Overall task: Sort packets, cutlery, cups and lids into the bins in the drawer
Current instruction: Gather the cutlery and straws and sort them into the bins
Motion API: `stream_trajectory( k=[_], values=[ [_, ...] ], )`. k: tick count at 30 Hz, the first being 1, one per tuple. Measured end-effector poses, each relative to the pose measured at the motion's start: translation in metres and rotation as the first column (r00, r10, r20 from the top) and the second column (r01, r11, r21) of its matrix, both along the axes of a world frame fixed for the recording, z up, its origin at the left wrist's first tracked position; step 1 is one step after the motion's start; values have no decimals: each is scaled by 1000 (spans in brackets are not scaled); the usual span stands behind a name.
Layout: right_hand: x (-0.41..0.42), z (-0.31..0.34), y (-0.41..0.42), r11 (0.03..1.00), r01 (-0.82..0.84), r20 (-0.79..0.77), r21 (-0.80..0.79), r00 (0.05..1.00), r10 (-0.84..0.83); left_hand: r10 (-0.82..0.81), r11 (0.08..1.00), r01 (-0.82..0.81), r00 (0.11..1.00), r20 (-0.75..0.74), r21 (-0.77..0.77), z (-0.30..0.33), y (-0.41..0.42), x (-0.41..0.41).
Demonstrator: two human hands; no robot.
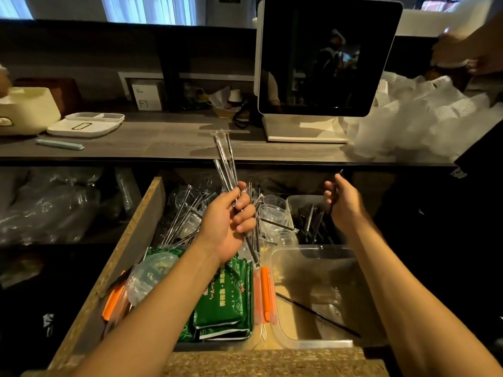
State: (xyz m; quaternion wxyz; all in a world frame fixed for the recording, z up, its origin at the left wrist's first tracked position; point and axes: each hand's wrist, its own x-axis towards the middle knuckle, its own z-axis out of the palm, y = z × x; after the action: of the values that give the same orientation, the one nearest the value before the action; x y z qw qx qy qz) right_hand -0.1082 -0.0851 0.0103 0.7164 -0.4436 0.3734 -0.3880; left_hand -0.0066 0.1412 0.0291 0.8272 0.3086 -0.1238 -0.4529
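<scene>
Wrapped straws (pixel 224 159) fan from left hand (pixel 227 225).

Wrapped straws, packets and cups in an open drawer

A bundle of clear-wrapped straws (pixel 225 161) stood fanned upward above the drawer (pixel 130 240), more lying loose among clear cups (pixel 272 210) at the back; green packets (pixel 226 297) were stacked at the front beside orange-wrapped sticks (pixel 265 292), a clear bin (pixel 310 342) held one dark stick (pixel 315 314), and a farther bin (pixel 292 202) held dark cutlery (pixel 313 224)
</scene>
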Motion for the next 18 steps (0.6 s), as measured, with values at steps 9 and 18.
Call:
stream_trajectory(
  k=[9, 18],
  values=[
    [-2, 9, 47, 979, -126, -72, -160, 991, 116, 68, 993, -69, 998, -7, -92, -5, -2, -17],
    [-5, 38, 130, 903, -403, 157, -148, 892, 424, 230, 943, -253, 965, -127, -218, 21, 0, -40]
  ],
)
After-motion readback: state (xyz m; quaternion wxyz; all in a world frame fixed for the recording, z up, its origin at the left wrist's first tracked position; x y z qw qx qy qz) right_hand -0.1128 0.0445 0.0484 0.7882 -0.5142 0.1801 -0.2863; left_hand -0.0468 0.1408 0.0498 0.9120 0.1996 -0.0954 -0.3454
